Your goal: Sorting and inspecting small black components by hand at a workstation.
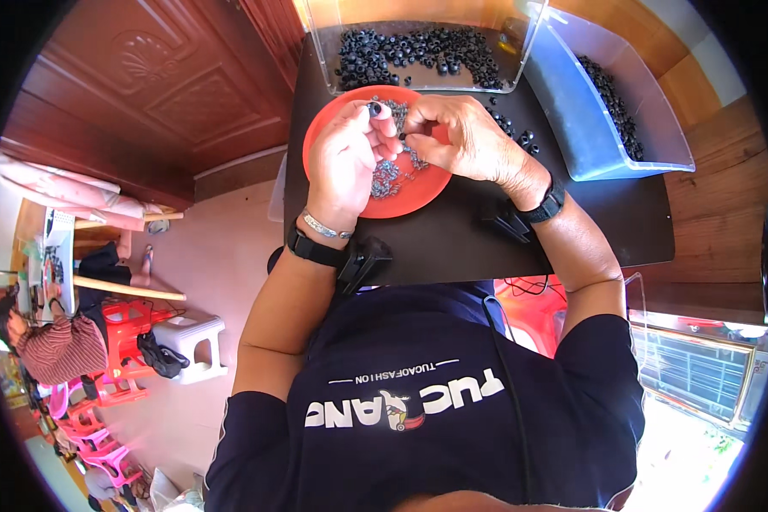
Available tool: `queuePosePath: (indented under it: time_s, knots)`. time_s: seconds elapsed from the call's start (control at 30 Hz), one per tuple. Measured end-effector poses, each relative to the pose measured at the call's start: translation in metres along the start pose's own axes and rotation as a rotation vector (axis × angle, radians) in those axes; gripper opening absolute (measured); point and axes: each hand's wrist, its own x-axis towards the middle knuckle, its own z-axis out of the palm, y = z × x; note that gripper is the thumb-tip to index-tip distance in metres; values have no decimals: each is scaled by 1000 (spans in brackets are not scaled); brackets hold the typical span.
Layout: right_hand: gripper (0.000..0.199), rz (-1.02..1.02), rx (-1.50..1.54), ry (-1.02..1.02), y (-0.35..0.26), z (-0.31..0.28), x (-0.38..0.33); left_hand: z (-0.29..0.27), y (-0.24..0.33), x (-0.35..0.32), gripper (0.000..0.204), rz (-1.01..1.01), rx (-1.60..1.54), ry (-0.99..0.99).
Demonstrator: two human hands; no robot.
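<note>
Both hands are above a round orange bowl (418,198) holding many small silvery metal pieces (385,177). My left hand (343,158) has its palm turned up and fingers curled, with a small round black plastic part (374,109) held at the fingers. Close beside it, my right hand (462,136) has thumb and forefinger pinched together. A tiny dark bit shows at that pinch, too small to name. The fingertips of the two hands nearly meet over the bowl.
Behind the bowl stands a clear bin (418,88) with many black parts. A bluish translucent bin (563,128) on the right holds more. Loose black parts (520,136) lie between them on the dark table (606,222). Left, another person (64,350) sits near stools (192,341).
</note>
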Motion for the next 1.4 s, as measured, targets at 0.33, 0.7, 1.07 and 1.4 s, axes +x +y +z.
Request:
queuePosePath:
  time_s: [0.33, 0.7, 1.07, 1.4]
  knots:
    - [26, -326, -57, 278, 1, 7, 5, 12, -4, -4, 26, -182, 14, 23]
    - [18, -275, -76, 292, 5, 7, 4, 10, -7, -2, 24, -74, 75, -69]
    - [30, -269, -24, 247, 2, 11, 4, 16, -3, -4, 24, -40, 164, -13]
    - [29, -312, -88, 234, 4, 10, 6, 8, 2, 0, 24, -71, 155, -46]
